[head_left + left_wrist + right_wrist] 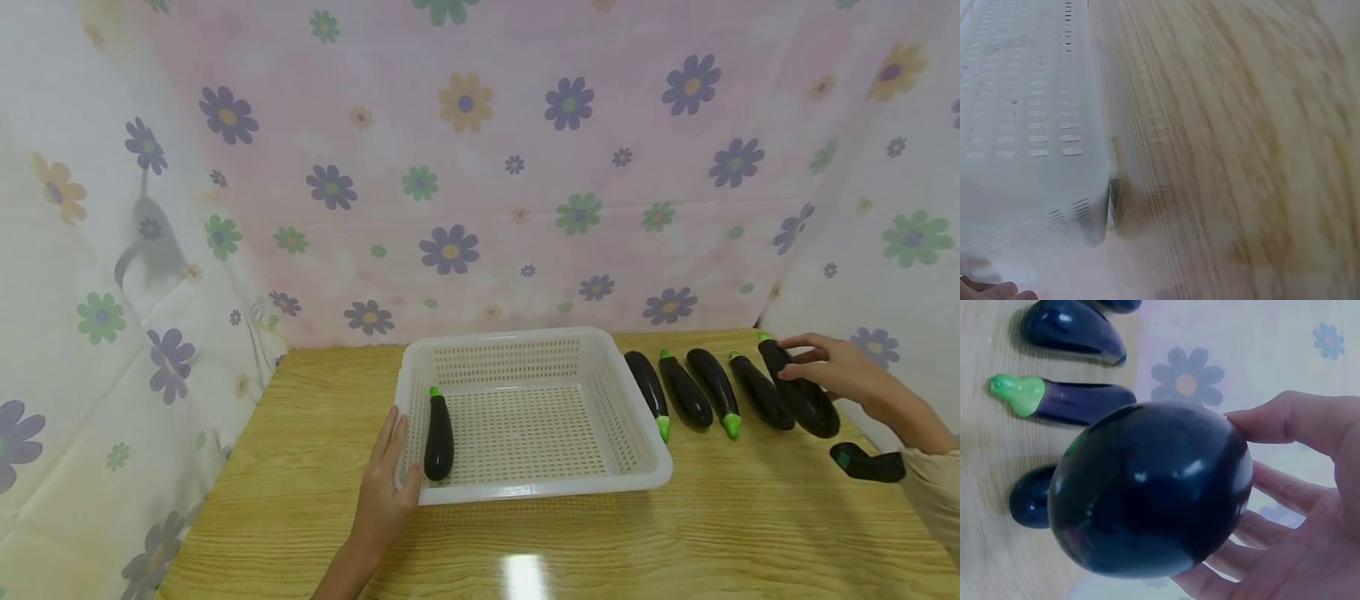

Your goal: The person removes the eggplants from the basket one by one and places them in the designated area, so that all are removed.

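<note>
At the far right, my right hand (840, 371) grips a glossy dark eggplant (806, 402) with a green cap, thumb on one side and fingers on the other. Seen end-on, that eggplant (1150, 490) fills the middle of the right wrist view. My left hand (386, 492) holds the near left corner of a white slotted plastic basket (525, 492), thumb at its rim and fingers along its left side. Only some fingers (997, 291) show in the left wrist view. One eggplant (439, 437) lies inside the basket along its left wall.
Several more eggplants (712, 379) lie in a row on the wooden table (300, 467), right of the basket, their caps facing alternate ways. A flowered cloth (480, 208) hangs behind and at both sides. A dark device (866, 462) sits by the right wrist.
</note>
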`<state>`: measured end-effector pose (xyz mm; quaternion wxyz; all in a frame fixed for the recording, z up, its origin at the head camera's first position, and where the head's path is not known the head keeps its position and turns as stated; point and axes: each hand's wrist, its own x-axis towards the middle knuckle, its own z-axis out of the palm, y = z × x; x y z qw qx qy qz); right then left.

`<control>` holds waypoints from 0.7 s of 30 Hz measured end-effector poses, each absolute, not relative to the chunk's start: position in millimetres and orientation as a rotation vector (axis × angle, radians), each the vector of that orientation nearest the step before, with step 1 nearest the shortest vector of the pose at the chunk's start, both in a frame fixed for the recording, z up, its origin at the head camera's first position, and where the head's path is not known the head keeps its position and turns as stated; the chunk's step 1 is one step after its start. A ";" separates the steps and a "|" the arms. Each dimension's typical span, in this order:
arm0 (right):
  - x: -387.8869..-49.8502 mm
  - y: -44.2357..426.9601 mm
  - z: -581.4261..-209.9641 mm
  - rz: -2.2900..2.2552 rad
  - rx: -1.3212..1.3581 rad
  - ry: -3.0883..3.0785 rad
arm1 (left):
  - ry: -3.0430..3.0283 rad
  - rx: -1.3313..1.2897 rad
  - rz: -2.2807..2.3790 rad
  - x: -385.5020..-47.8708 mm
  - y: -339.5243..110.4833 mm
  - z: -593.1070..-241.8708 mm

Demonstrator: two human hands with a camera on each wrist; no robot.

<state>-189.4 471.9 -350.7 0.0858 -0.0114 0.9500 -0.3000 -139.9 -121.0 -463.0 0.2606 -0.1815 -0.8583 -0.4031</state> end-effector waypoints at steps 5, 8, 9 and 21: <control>-192.9 477.1 -351.4 -0.879 -0.005 2.832 | -2.323 -0.493 -1.105 -140.1 -121.3 -462.2; -195.7 479.8 -352.3 -0.870 0.014 2.837 | -2.324 -0.491 -1.111 -139.9 -121.3 -461.5; -196.6 480.9 -352.6 -0.869 0.014 2.839 | -2.326 -0.490 -1.116 -139.9 -121.3 -461.4; -206.8 491.3 -359.3 -0.864 0.039 2.862 | -2.356 -0.471 -1.123 -139.8 -121.7 -459.1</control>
